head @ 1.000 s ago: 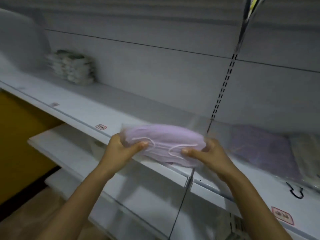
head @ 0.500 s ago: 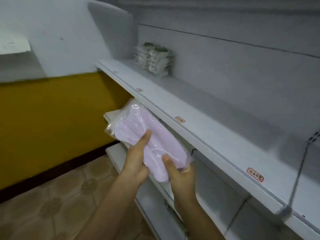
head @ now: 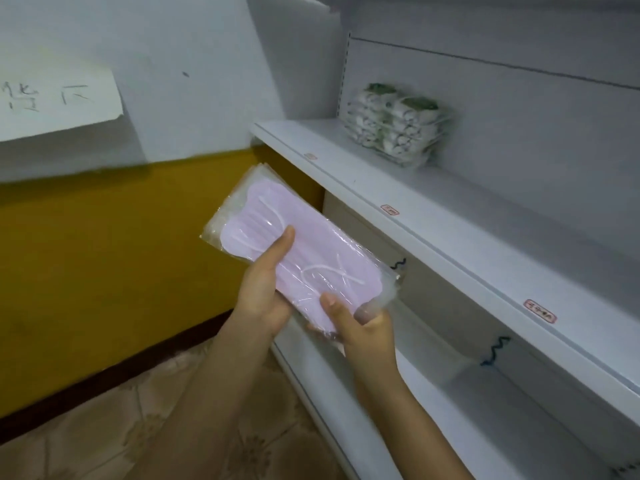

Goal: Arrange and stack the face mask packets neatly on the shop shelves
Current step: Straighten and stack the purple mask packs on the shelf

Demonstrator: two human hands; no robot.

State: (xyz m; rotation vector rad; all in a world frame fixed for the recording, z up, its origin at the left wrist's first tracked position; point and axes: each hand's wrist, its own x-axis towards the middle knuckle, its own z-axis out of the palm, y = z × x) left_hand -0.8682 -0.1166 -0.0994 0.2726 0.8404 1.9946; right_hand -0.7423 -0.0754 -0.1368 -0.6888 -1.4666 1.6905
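A clear packet of pink face masks (head: 304, 258) is held in the air in front of the white shop shelves, tilted from upper left to lower right. My left hand (head: 266, 289) grips its left long side, thumb lying on top. My right hand (head: 360, 327) grips its lower right end, thumb on top and fingers beneath. A stack of white and green mask packets (head: 394, 129) stands at the back left of the upper shelf (head: 450, 216).
A lower shelf (head: 467, 393) runs below the upper one, with price tags along the front lips. A yellow and white wall (head: 121, 237) with a paper notice (head: 52, 102) stands to the left. Patterned floor tiles (head: 138, 427) lie below.
The view has swung left along the shelves. The pink packet has come off the shelf edge, away from the purple packets on the right, and is now held lower and tilted.
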